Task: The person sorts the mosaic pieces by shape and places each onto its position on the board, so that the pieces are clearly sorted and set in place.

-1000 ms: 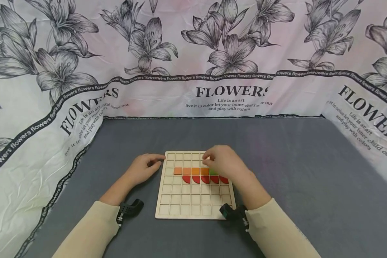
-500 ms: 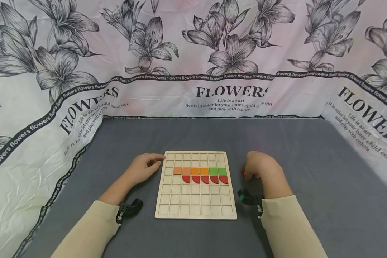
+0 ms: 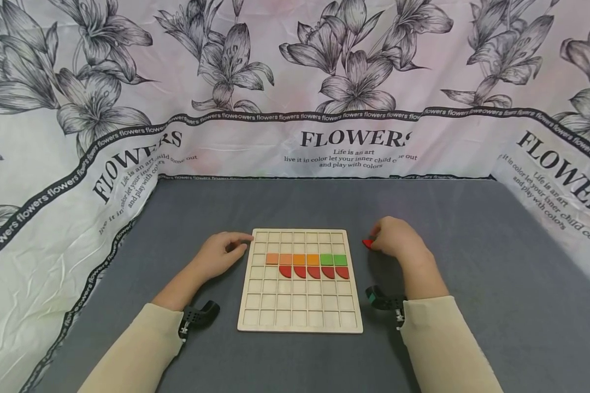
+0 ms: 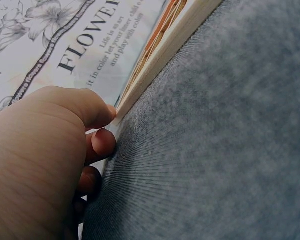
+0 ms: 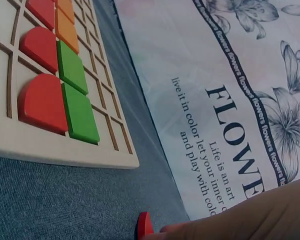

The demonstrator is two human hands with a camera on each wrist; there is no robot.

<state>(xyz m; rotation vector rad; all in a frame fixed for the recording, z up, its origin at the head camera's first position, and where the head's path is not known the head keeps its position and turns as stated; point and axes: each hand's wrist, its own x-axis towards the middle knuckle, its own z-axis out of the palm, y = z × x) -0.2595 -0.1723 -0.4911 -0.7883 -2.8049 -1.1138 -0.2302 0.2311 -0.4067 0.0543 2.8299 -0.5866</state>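
Note:
On the table lies a wooden grid board (image 3: 300, 329) with shallow square cells. One row holds peach squares (image 3: 278, 259), orange squares (image 3: 306, 260) and green squares (image 3: 332, 260). Directly below runs a row of several red quarter-circle tiles (image 3: 314, 272). At the board's far left corner my left hand (image 3: 218, 255) touches the edge with a fingertip, its other fingers loosely bent. Off the board's right side, my right hand (image 3: 397, 237) pinches another red quarter-circle tile (image 3: 367, 244); in the right wrist view that red tile (image 5: 144, 224) is partly cut off by the frame.
The board's outer cells (image 5: 0, 65) around the coloured rows are bare wood. A grey cloth (image 3: 452, 245) covers the table. Behind and on both sides hangs a white flower-printed sheet (image 3: 246, 144). A black wrist camera (image 3: 385, 300) sits on the right forearm, another on the left.
My right hand has left the space over the board, gone to the table on the right and picked up a red quarter-circle tile, then moved slightly away from me. My left hand stays put.

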